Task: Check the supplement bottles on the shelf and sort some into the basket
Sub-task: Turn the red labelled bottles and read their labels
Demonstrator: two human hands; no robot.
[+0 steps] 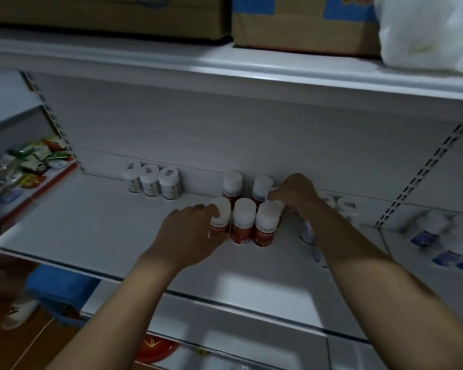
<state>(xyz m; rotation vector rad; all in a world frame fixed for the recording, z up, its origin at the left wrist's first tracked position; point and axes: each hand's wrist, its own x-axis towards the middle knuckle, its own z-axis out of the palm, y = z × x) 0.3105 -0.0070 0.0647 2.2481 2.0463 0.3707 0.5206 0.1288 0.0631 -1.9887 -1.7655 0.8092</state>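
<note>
A bunch of red bottles with white caps stands in the middle of the white shelf, close to its back wall. The left hand holds the front bottle on the left side of the bunch, with its fingers and thumb curled round the cap and label. The right hand is at the back right of the bunch, fingers bent down on a white cap there (I cannot tell if they grip it or only touch it). The red labels have small writing, but it is too blurry to read. Left of the red bottles stand three white bottles in a row, with stickers on their caps. Right of the red bottles, partly behind the right arm, are more pale bottles, and further right some with blue labels. High above the red bottles sit brown boxes and a white bag. Low down to their left is a blue plastic thing.
</note>
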